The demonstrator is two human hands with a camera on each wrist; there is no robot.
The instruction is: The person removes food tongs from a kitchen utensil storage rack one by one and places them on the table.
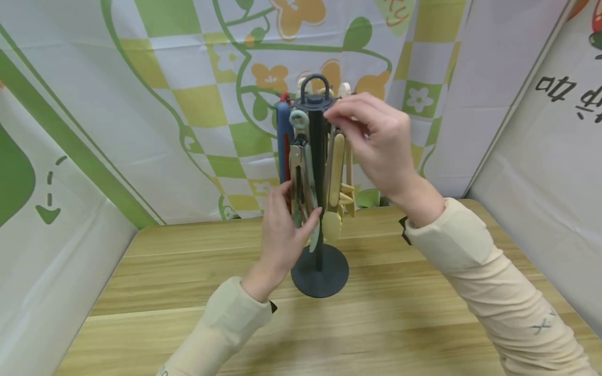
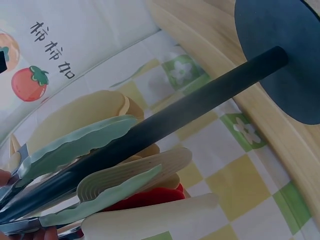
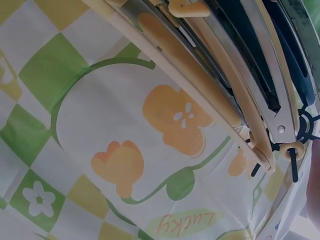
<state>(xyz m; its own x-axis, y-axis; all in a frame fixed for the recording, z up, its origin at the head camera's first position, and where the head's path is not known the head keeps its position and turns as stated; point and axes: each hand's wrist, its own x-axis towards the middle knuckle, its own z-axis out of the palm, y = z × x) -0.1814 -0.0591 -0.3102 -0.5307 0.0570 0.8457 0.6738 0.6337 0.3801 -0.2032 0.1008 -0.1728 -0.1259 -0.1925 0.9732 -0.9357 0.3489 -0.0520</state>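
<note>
A black utensil rack (image 1: 321, 277) stands upright on its round base, with a hooked disc and a loop on top. Metal tongs (image 1: 297, 156) with mint green tips and a mint ring hang tips down at its front. My left hand (image 1: 280, 224) grips the tongs low, thumb on one side and fingers on the other. The ring is beside the disc; whether a hook bears it I cannot tell. In the left wrist view the tongs' green tips (image 2: 80, 140) straddle the pole. My right hand (image 1: 383, 138) has its thumb and forefinger pinched at the disc's right edge.
Several utensils hang around the pole: a blue handle (image 1: 284, 130) at left, a yellow handle (image 1: 336, 167) and a pronged pasta server (image 1: 349, 198) at right. A red utensil head (image 2: 150, 198) shows behind the tongs. The wooden table (image 1: 188, 271) meets a patterned cloth wall (image 1: 202, 104).
</note>
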